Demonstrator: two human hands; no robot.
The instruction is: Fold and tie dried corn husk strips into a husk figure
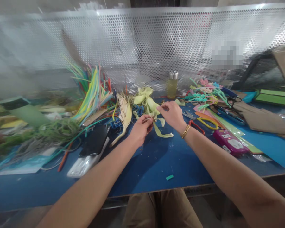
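Observation:
A pale green, leafy piece (149, 103) with loose ribbon-like ends is held up over the blue table near the middle. My left hand (142, 128) pinches its lower part between thumb and fingers. My right hand (172, 114), with a gold bracelet at the wrist, is closed at the piece's right edge, its fingertips on the pale green material. One strip (162, 134) curls down and to the right below my hands. Just left of my left hand lies a dried husk-like piece (125, 112).
Left are a black phone (95, 141), green string (59, 129) and a bundle of coloured stems (92, 91). Right are red-handled scissors (196, 127), yellow-handled scissors (207, 123), a magenta case (230, 142) and coloured sheets. A bottle (172, 85) stands before the perforated metal panel (156, 41).

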